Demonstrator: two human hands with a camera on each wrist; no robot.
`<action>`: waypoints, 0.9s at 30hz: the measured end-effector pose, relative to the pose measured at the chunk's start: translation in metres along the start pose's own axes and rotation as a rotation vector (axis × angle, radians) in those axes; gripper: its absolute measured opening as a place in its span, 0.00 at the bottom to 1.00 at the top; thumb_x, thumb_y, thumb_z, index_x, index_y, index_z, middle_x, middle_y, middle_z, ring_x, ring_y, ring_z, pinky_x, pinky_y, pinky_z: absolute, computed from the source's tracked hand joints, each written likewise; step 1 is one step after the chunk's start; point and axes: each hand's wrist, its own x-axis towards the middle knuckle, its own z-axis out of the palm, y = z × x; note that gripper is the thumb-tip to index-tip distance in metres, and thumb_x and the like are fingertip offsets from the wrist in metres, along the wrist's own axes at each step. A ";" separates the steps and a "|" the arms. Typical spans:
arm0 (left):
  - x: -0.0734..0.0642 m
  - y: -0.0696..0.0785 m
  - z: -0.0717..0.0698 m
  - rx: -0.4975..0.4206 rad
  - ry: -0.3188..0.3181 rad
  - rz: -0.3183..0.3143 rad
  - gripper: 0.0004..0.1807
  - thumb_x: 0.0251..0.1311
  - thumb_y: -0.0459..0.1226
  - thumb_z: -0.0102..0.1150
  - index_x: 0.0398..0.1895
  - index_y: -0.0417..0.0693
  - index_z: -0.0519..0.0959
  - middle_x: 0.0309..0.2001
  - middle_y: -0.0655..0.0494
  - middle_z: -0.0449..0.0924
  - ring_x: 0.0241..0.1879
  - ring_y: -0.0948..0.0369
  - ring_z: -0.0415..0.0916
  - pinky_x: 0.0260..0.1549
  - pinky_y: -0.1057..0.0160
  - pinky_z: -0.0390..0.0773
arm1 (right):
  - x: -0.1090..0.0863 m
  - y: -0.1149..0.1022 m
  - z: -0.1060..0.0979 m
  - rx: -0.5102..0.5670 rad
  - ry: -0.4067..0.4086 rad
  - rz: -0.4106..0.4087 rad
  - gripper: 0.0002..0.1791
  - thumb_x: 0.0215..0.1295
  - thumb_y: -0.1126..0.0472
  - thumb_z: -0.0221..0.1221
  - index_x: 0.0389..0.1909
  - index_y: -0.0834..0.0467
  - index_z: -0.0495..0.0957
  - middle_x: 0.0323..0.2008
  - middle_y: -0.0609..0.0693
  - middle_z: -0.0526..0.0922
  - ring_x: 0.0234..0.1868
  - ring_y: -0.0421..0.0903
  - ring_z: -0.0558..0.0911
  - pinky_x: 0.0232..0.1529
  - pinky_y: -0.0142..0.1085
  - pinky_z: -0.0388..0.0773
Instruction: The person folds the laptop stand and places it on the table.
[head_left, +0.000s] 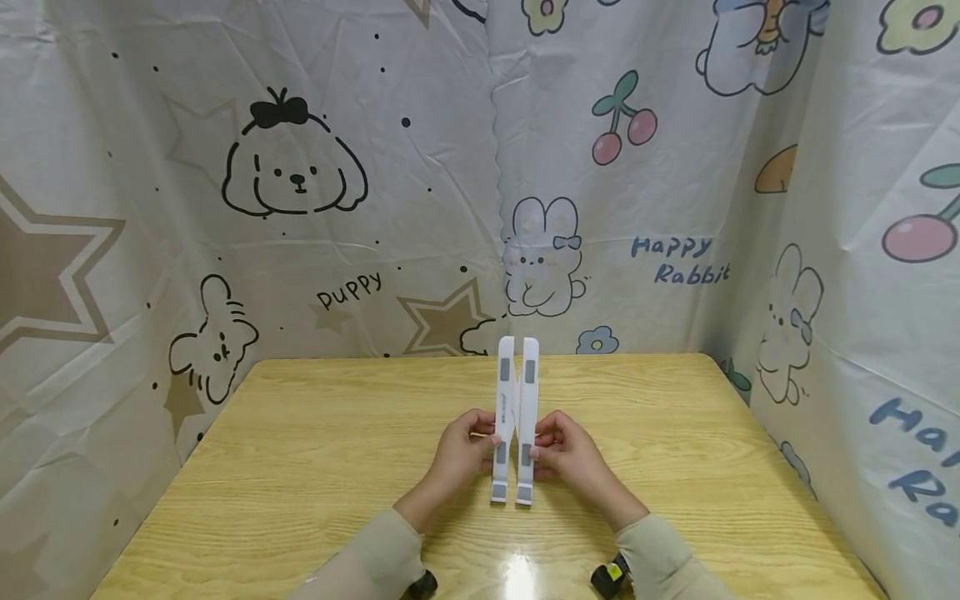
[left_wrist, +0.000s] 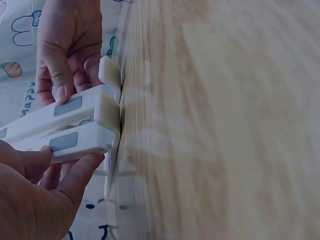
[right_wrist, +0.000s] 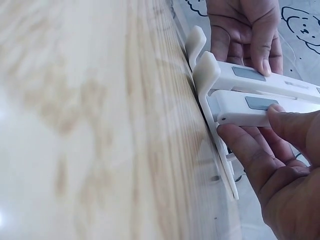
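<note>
A white folding laptop stand [head_left: 528,408] stands over the middle of the table, its two long bars side by side with a narrow gap. Grey rubber pads [right_wrist: 261,103] sit on the bars, and upturned lips [right_wrist: 206,75] end them on the near side. My left hand [head_left: 457,450] grips the left bar, thumb beside the lower pad. On the other bar, my right hand [head_left: 576,458] holds in the same way, thumb on the pad edge and fingers curled behind. Both wrist views show thumbs on the padded face and fingers beneath it.
The wood-grain table [head_left: 337,450] spreads around the stand. A white curtain [head_left: 420,183] with cartoon prints hangs behind it and along both sides. Dark wrist devices [head_left: 611,577] show under the sleeves near the front.
</note>
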 end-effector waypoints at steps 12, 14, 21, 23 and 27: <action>-0.001 0.004 0.008 0.014 -0.016 0.035 0.12 0.67 0.25 0.60 0.52 0.34 0.78 0.44 0.41 0.77 0.38 0.54 0.78 0.34 0.49 0.88 | 0.002 0.003 0.006 0.022 -0.002 -0.029 0.14 0.67 0.76 0.62 0.49 0.64 0.71 0.40 0.59 0.76 0.37 0.50 0.84 0.39 0.53 0.88; -0.001 0.005 0.008 0.017 -0.017 0.029 0.12 0.67 0.25 0.60 0.53 0.35 0.78 0.45 0.41 0.77 0.39 0.55 0.78 0.34 0.49 0.88 | 0.002 0.003 0.006 0.028 0.001 -0.026 0.14 0.67 0.76 0.61 0.49 0.64 0.70 0.40 0.59 0.76 0.37 0.50 0.84 0.39 0.52 0.88; 0.000 0.004 0.009 0.027 -0.012 0.029 0.14 0.67 0.25 0.60 0.54 0.33 0.77 0.45 0.40 0.77 0.38 0.55 0.77 0.34 0.49 0.88 | 0.002 0.002 0.006 0.031 0.009 -0.026 0.14 0.66 0.76 0.61 0.49 0.65 0.71 0.41 0.59 0.77 0.38 0.50 0.84 0.39 0.52 0.88; 0.000 0.006 0.010 0.041 -0.009 0.023 0.14 0.66 0.25 0.61 0.54 0.33 0.78 0.44 0.41 0.77 0.38 0.56 0.77 0.35 0.49 0.88 | 0.002 0.002 0.004 0.028 0.011 -0.023 0.15 0.65 0.76 0.63 0.50 0.65 0.71 0.41 0.59 0.77 0.38 0.50 0.84 0.40 0.52 0.88; -0.001 0.008 0.009 0.111 0.003 0.017 0.14 0.66 0.26 0.62 0.53 0.35 0.79 0.42 0.43 0.79 0.37 0.58 0.78 0.37 0.55 0.88 | 0.004 0.002 0.000 -0.053 0.006 -0.030 0.16 0.64 0.72 0.66 0.50 0.65 0.74 0.41 0.59 0.80 0.39 0.50 0.84 0.41 0.47 0.89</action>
